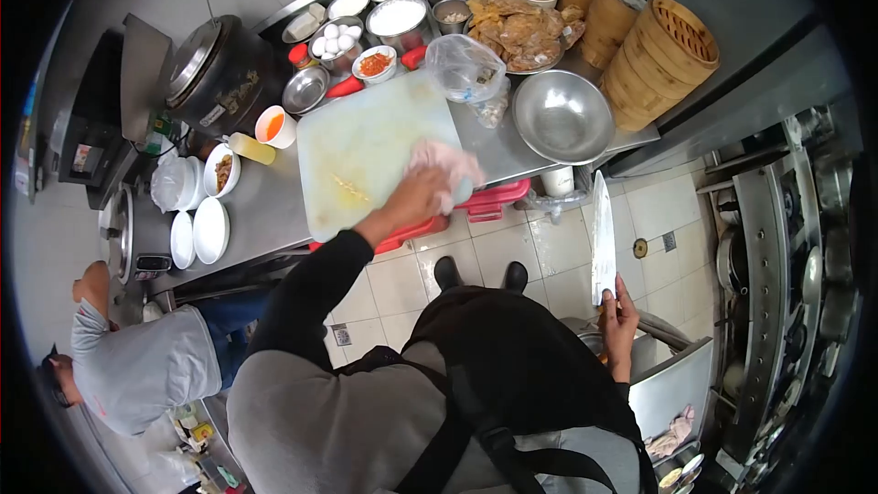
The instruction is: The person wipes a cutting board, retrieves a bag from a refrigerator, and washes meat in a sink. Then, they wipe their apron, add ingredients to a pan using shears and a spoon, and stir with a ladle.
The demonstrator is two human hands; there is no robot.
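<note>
Nearest, off the desk and over the tiled floor, the right hand [619,316] has its fingers closed around the handle of a knife [602,238], blade pointing toward the desk [265,210]. The left hand [416,197] presses a pinkish cloth [445,165] onto the near right corner of the white cutting board [366,146]. Its fingers are covered by the cloth, so their grip cannot be told. Past the board's right edge sits a steel bowl [561,114], with a plastic bag [465,66] just beside it. Bamboo steamers [663,55] lie at the far right corner.
</note>
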